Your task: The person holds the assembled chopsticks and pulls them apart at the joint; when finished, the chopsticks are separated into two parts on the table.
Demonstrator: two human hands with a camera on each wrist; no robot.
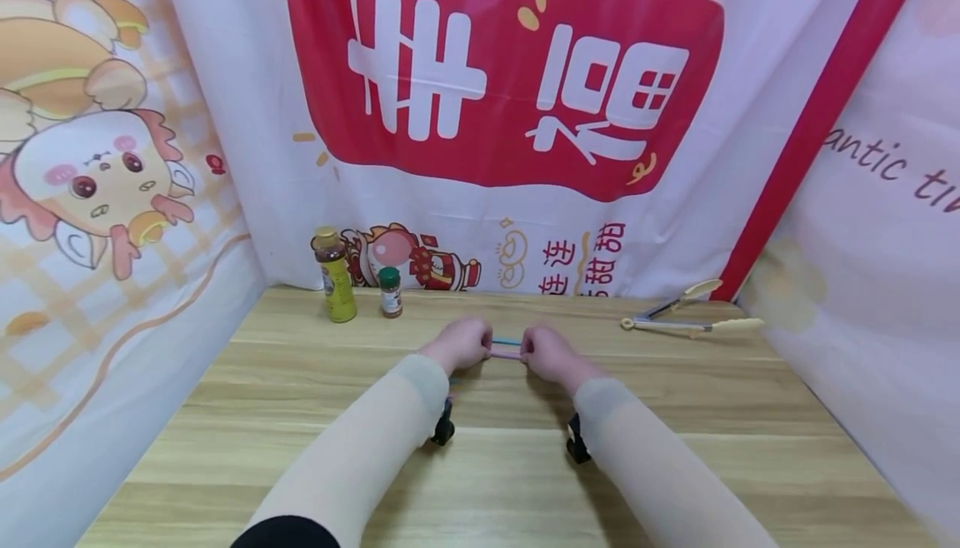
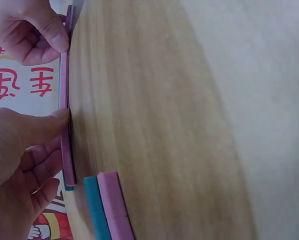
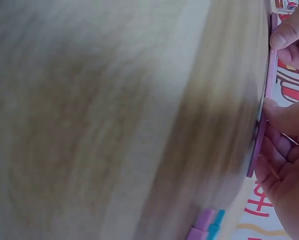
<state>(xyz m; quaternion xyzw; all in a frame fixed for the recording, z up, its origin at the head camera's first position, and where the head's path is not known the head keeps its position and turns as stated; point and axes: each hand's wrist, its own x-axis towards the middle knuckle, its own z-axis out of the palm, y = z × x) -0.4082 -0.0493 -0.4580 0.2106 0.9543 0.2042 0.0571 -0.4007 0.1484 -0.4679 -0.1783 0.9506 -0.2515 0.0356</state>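
Note:
My left hand (image 1: 467,341) and right hand (image 1: 553,352) face each other over the table, a small gap apart. A thin, straight pink strip (image 2: 64,82) with a teal strip (image 1: 507,341) along it spans that gap. Near one end, my left hand (image 2: 19,150) pinches the strips between thumb and fingers. My right hand (image 3: 287,145) pinches them the same way farther along. In the left wrist view, another teal piece (image 2: 97,207) and pink piece (image 2: 115,205) lie side by side near my left hand. The right wrist view shows pink (image 3: 202,222) and teal (image 3: 217,222) ends below my right hand.
At the back left stand a bottle with a yellow label (image 1: 339,286) and a small green-capped jar (image 1: 390,291). Metal tongs with cream tips (image 1: 693,323) lie at the back right. Printed cloth (image 1: 247,156) hangs around the wooden table (image 1: 517,481).

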